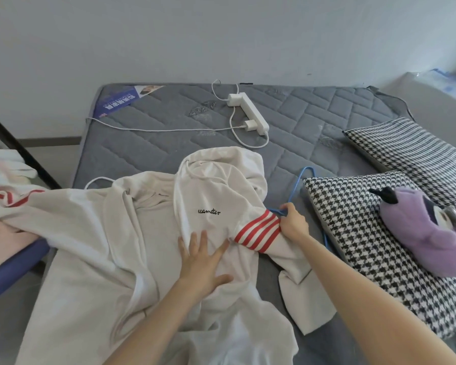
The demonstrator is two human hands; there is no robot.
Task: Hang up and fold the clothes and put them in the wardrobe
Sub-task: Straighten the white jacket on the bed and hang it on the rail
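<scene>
Both hands are placed at the white hoodie, which is spread front-up across a grey quilted mattress. The left hand is laid flat on the hoodie's chest, just below the small black lettering. Its fingers are straight and spread, and nothing is gripped by it. The right hand is held at the hoodie's right edge, with its fingers curled round a blue hanger right beside the red-and-white striped sleeve. Whether sleeve fabric is also pinched cannot be told. The hanger's thin blue hook is seen beyond the hand, on the side away from the hoodie, and part of its frame is hidden by the sleeve. The hood is lying rumpled above the lettering, and the lower part of the striped sleeve is draped off to the right of the hoodie's body.

Beyond the hood, a white power strip with two plugs in it is seen, and a white cable is trailed leftward from it. To the right of the hoodie, two black-and-white houndstooth cushions are set, one near and one farther off, and a purple plush toy is rested on the nearer one. To the left of the hoodie, a heap of white clothing with red stripes is piled, and the hoodie's other side is stretched toward it.
</scene>
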